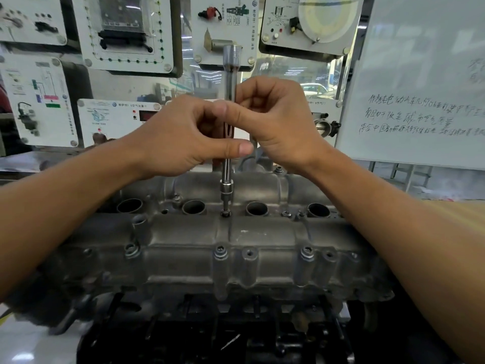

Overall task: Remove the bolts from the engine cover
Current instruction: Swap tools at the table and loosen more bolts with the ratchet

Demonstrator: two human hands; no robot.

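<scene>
Engine cover: grey cast metal, long axis running left to right across the view, top face up. Whiteboard with handwriting stands behind it, at right. Left hand and right hand: both raised above the cover's middle, close together, each pinching the extension bar at mid-shaft with thumb and fingers. Extension bar: one, long axis near vertical, wide end up, narrow socket end pointing down onto the centre bolt, which sits between the second and third plug wells. Plug wells counted: four, in one row along the cover. Near-edge bolts: three heads counted, seated upright in their bosses. Fasteners on the far side are too small to count.
</scene>
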